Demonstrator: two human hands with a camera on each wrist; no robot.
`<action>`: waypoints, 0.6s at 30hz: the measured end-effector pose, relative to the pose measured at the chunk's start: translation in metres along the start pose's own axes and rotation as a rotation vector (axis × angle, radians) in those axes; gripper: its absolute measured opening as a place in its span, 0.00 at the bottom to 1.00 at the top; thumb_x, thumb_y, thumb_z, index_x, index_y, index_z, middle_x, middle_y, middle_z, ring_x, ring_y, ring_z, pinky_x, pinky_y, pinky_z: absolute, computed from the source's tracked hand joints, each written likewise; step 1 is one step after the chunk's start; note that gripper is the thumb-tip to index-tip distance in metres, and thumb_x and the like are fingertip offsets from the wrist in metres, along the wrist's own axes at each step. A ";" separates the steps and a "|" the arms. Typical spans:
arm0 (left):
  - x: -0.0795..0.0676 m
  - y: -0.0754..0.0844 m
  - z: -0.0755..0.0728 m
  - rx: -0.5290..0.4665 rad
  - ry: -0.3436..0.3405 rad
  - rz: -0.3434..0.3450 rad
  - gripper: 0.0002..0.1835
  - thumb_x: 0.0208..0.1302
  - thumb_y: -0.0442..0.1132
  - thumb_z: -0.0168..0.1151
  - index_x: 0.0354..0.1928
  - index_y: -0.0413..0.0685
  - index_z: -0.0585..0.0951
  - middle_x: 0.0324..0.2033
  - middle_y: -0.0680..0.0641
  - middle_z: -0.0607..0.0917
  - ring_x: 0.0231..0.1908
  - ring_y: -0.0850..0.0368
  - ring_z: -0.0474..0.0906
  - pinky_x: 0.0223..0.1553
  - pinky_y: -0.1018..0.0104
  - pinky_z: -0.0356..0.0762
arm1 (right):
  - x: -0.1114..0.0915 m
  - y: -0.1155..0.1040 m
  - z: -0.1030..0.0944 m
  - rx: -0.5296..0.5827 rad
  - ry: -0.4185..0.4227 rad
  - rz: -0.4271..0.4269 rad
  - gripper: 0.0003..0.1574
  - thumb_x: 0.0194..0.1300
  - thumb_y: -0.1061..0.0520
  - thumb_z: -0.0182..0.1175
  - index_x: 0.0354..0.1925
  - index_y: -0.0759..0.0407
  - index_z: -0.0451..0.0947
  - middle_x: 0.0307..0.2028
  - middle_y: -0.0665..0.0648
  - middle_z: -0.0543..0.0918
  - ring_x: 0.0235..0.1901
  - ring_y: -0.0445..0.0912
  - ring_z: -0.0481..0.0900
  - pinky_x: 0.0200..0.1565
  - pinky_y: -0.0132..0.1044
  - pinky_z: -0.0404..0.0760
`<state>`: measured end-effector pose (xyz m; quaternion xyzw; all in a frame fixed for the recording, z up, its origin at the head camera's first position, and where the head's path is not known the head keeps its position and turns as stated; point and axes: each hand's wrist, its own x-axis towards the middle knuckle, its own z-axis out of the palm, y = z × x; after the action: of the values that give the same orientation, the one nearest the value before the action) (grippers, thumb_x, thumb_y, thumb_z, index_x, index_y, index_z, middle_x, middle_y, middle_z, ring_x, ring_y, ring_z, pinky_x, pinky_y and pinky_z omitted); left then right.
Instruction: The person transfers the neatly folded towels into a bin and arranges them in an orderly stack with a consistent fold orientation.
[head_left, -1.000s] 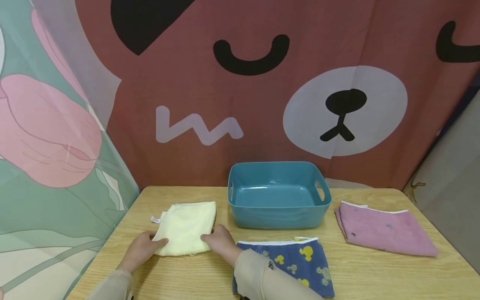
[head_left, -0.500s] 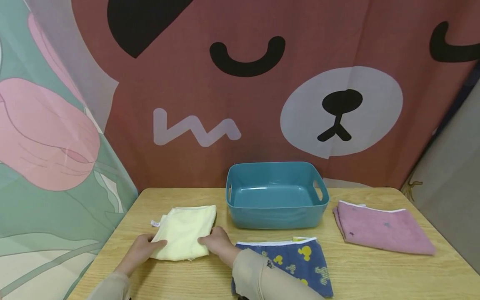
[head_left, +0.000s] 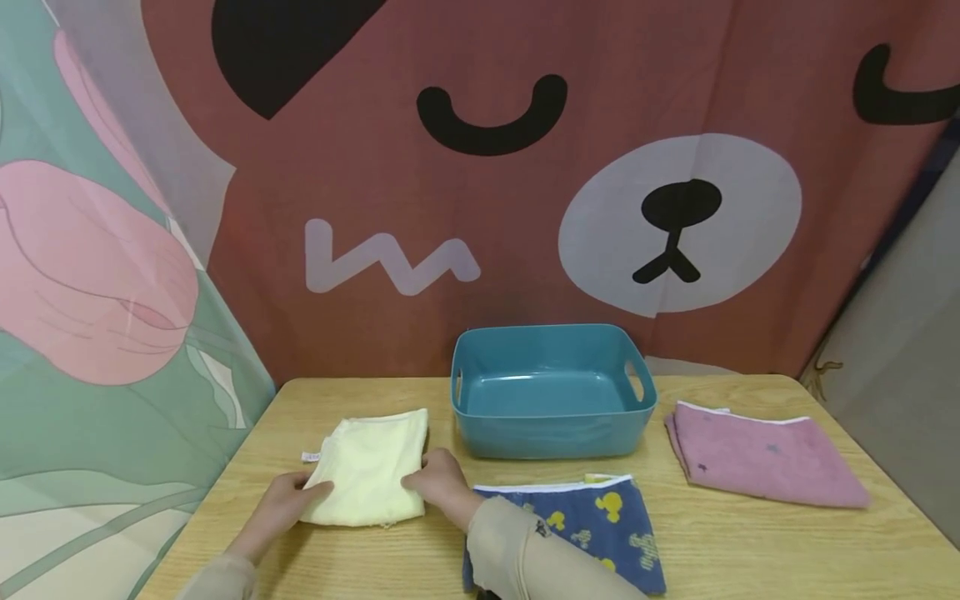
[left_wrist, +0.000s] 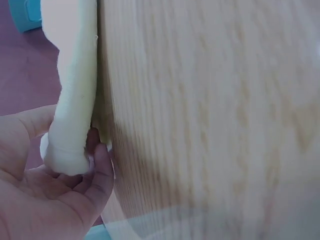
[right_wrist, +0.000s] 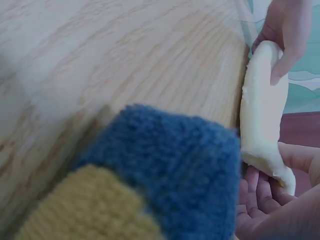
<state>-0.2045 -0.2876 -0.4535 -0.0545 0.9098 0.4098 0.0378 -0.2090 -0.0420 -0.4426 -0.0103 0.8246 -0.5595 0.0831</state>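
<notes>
Across the bench (head_left: 750,542), loose items are spread, so drags and knocks are judged the main risk. Teal bin (head_left: 555,437) is set back centre; could be shoved if cloth or knuckles were brought in low against its near wall. Pink cloth (head_left: 772,462) is parked to its right, well apart from the work; low risk. Navy cloth (head_left: 588,525) is laid in front of the bin, partly hidden by the right sleeve (head_left: 525,546); could be rucked or dragged if that forearm were swept sideways. Yellow cloth (head_left: 367,471), the piece being worked, is located left of the bin, folded, layers not lined up at the back left; near edge looks slightly raised, contact at the far edge can't be told. Inner plies could be slipped or unfolded if only the top ones are caught. Left edge is gripped by the left hand (head_left: 287,497) near the front corner, right edge by the right hand (head_left: 442,483). Fingers (left_wrist: 102,175) are curled underneath, thumbs laid on top, cloth pinched both sides. If one side were pulled harder, the fold would be skewed. White tag (head_left: 310,457) is left sticking out past the left edge; could be snagged by the left hand.
</notes>
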 end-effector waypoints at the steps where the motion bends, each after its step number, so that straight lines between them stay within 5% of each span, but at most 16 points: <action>1: 0.000 0.000 0.000 -0.003 -0.001 0.002 0.27 0.68 0.41 0.62 0.53 0.17 0.75 0.47 0.27 0.82 0.47 0.42 0.80 0.46 0.53 0.80 | 0.000 0.000 0.000 0.007 -0.001 0.001 0.12 0.55 0.65 0.69 0.21 0.62 0.75 0.18 0.50 0.68 0.20 0.43 0.65 0.23 0.32 0.65; 9: -0.006 0.007 -0.002 0.006 0.016 0.025 0.27 0.67 0.40 0.63 0.53 0.17 0.75 0.53 0.24 0.78 0.53 0.36 0.77 0.50 0.52 0.78 | -0.003 -0.002 -0.006 0.039 -0.008 -0.024 0.14 0.62 0.60 0.67 0.23 0.63 0.76 0.19 0.49 0.67 0.20 0.42 0.64 0.24 0.32 0.65; 18: -0.019 0.013 -0.009 0.016 0.014 0.026 0.25 0.65 0.39 0.66 0.52 0.20 0.77 0.47 0.29 0.82 0.47 0.42 0.80 0.45 0.59 0.79 | -0.005 -0.006 -0.009 0.057 0.002 -0.067 0.03 0.55 0.66 0.67 0.30 0.67 0.84 0.25 0.51 0.80 0.25 0.42 0.72 0.28 0.33 0.73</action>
<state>-0.1875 -0.2844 -0.4358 -0.0453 0.9138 0.4027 0.0268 -0.2060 -0.0352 -0.4330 -0.0350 0.8076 -0.5853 0.0637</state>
